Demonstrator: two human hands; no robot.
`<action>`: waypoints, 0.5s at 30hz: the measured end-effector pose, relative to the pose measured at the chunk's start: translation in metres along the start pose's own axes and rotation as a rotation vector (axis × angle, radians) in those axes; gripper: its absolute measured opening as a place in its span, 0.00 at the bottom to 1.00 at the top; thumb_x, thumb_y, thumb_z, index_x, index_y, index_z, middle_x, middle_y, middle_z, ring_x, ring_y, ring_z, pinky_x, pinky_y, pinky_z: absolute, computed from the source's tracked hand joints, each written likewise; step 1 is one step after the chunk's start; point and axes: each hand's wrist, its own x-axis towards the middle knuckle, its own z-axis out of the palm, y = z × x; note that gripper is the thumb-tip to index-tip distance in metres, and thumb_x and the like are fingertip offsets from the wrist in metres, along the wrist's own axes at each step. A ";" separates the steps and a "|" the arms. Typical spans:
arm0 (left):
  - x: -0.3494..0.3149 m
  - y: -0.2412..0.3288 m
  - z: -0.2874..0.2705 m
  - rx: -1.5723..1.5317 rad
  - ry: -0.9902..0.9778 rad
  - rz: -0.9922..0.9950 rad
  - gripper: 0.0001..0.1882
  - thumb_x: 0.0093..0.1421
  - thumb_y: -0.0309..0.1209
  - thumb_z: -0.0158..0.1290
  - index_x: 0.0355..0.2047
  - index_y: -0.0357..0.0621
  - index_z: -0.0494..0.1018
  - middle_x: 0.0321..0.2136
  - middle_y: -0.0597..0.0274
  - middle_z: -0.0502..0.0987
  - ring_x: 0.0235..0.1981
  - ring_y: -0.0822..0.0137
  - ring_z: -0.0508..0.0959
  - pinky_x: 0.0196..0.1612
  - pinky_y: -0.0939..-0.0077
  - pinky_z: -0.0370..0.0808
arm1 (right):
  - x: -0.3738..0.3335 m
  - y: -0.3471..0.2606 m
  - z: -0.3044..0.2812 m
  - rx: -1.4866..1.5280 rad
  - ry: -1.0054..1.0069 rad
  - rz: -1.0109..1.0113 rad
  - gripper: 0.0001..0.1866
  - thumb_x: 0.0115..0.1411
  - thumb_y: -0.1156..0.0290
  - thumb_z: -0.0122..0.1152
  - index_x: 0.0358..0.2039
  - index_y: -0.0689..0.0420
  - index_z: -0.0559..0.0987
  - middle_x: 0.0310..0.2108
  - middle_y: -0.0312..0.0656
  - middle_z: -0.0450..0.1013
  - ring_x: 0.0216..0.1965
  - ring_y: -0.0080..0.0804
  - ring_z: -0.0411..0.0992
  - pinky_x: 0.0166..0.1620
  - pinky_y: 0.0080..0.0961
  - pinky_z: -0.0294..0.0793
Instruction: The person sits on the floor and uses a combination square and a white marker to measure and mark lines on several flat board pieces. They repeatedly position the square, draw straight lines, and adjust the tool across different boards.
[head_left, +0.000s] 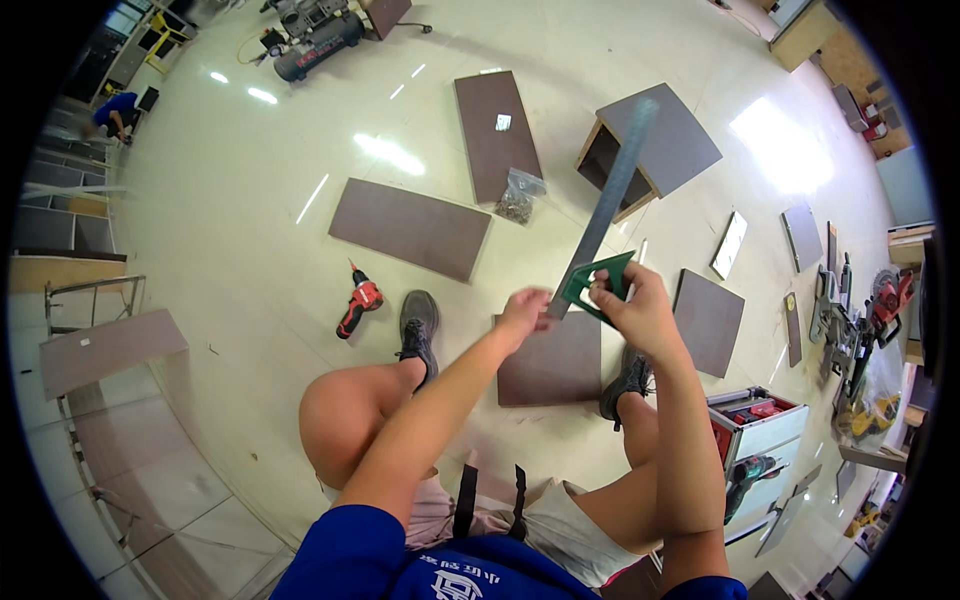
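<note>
My right hand (pixel 643 312) is closed around a green triangular set square (pixel 598 283). A long, narrow grey strip (pixel 603 205) slants up and away from beside the square, its far end blurred. Whether the right hand holds the strip too, I cannot tell. A thin pale stick (pixel 642 251) pokes up by the right fingers. My left hand (pixel 523 315) is at the strip's lower end, its fingertips smeared by motion, so a grip cannot be made out. Below both hands a brown board (pixel 550 365) lies flat on the floor between my feet.
Brown boards (pixel 410 228) (pixel 497 135) lie ahead, with a bag of small hardware (pixel 520 197) beside them. A red drill (pixel 360 302) rests left of my shoe. An open box-shaped cabinet (pixel 660 140) stands ahead right. Another board (pixel 709 322) and a tool case (pixel 757 412) are at right.
</note>
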 end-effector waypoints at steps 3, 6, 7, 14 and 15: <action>-0.042 0.117 0.037 -0.208 -0.313 0.132 0.26 0.75 0.51 0.38 0.48 0.40 0.75 0.37 0.59 0.81 0.38 0.64 0.82 0.40 0.67 0.79 | 0.002 -0.004 -0.020 0.091 0.111 -0.033 0.10 0.56 0.75 0.68 0.37 0.65 0.79 0.31 0.38 0.77 0.34 0.23 0.74 0.42 0.24 0.74; -0.095 0.175 0.045 0.056 -0.421 0.246 0.32 0.75 0.55 0.37 0.48 0.34 0.72 0.40 0.51 0.81 0.40 0.58 0.83 0.41 0.63 0.80 | -0.003 -0.007 -0.020 0.164 0.173 -0.067 0.11 0.57 0.75 0.68 0.39 0.65 0.80 0.32 0.39 0.78 0.36 0.23 0.75 0.42 0.24 0.75; -0.112 0.179 0.044 0.116 -0.409 0.308 0.25 0.75 0.49 0.43 0.49 0.35 0.70 0.39 0.49 0.81 0.36 0.60 0.84 0.38 0.68 0.80 | -0.005 -0.005 -0.018 0.184 0.182 -0.116 0.12 0.57 0.75 0.68 0.40 0.66 0.80 0.33 0.39 0.79 0.36 0.23 0.75 0.43 0.23 0.75; -0.182 0.157 0.055 0.334 -0.274 0.508 0.18 0.69 0.29 0.56 0.54 0.37 0.63 0.33 0.51 0.82 0.28 0.65 0.83 0.34 0.72 0.80 | -0.046 -0.003 -0.003 0.397 0.094 -0.252 0.13 0.56 0.73 0.70 0.40 0.64 0.81 0.31 0.35 0.77 0.34 0.20 0.71 0.40 0.22 0.73; -0.185 0.157 0.058 0.321 -0.281 0.532 0.19 0.69 0.29 0.56 0.54 0.37 0.63 0.33 0.50 0.82 0.28 0.65 0.83 0.34 0.72 0.80 | -0.051 -0.001 -0.003 0.408 0.098 -0.272 0.13 0.56 0.73 0.70 0.40 0.64 0.81 0.30 0.34 0.77 0.33 0.19 0.71 0.40 0.22 0.73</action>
